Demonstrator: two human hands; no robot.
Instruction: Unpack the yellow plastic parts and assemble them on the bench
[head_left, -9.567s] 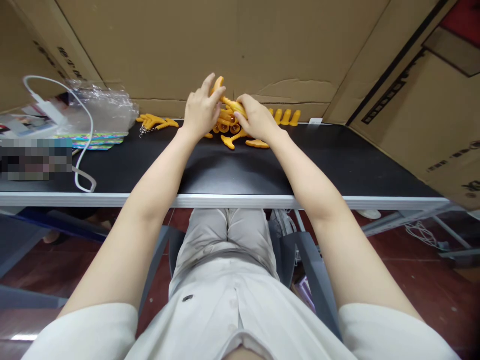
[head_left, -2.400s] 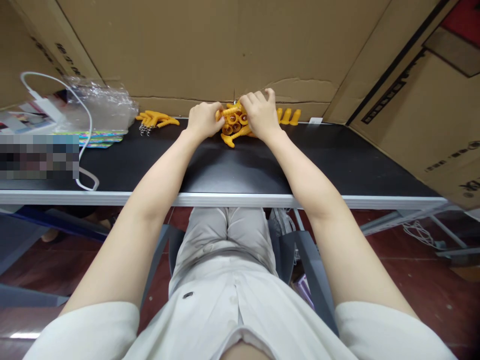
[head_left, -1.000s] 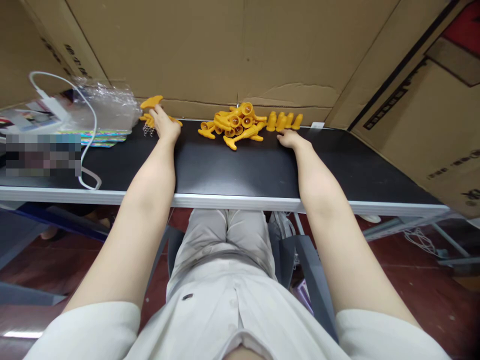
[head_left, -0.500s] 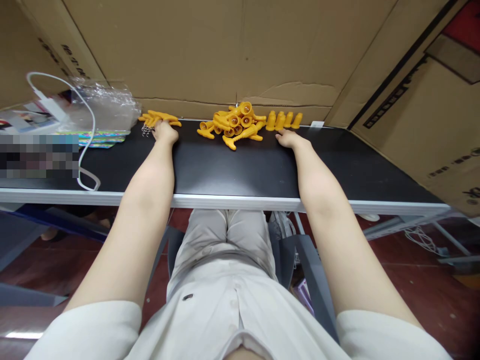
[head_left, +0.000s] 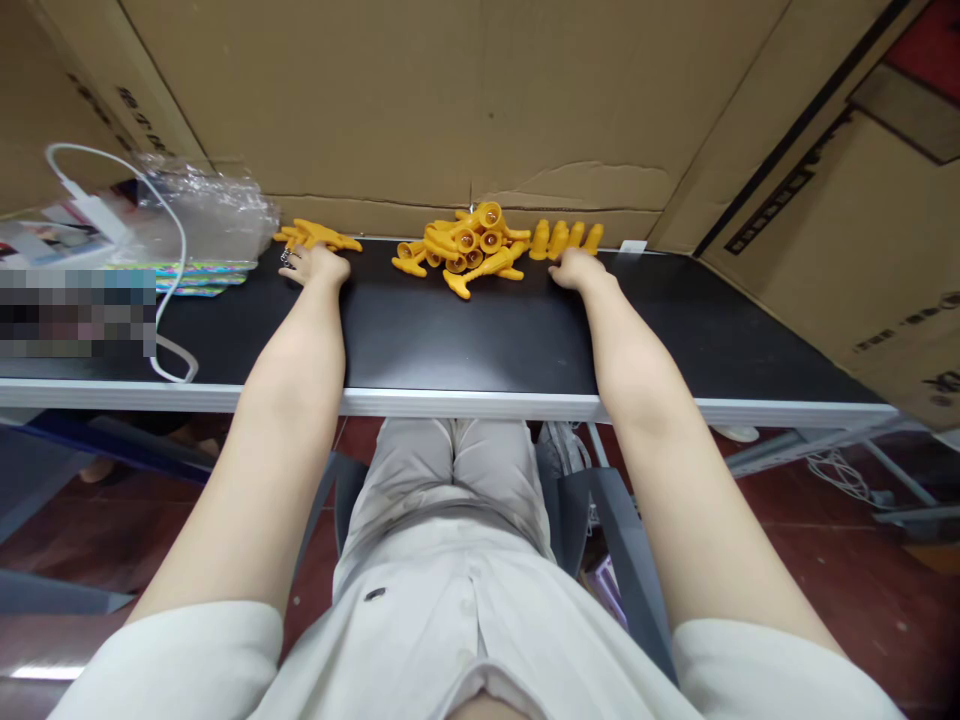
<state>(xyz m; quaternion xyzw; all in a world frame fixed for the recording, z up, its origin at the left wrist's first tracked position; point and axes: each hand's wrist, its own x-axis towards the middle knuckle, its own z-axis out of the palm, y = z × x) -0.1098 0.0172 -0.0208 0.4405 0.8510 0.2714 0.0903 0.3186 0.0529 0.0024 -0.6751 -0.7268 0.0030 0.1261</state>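
My left hand (head_left: pixel 316 265) is at the left back of the black table with its fingers spread apart. It lies just in front of several yellow plastic pieces with pointed ends (head_left: pixel 319 237), beside small silvery coiled metal parts (head_left: pixel 286 257) partly covered by the fingers. On the right, my right hand (head_left: pixel 577 268) rests low with fingers partly out of sight, appearing open. Directly behind it stands a row of several yellow bullet-shaped pieces (head_left: pixel 558 240); whether it touches them I cannot tell. Between the hands lies a heap of yellow pieces with hollow cup ends (head_left: pixel 466 242).
At the left are clear plastic bags (head_left: pixel 214 215), colourful flat packets (head_left: pixel 206 279) and a white cable (head_left: pixel 182 235). Cardboard walls (head_left: pixel 390 110) stand behind and at the right. A white tag (head_left: pixel 634 246) lies by the back edge. A metal rim (head_left: pixel 465 403) lines the table's front.
My left hand has drawn slightly nearer and left, its fingers now spread over the metal coils. My right hand has shifted a little and looks more arched before the yellow row.
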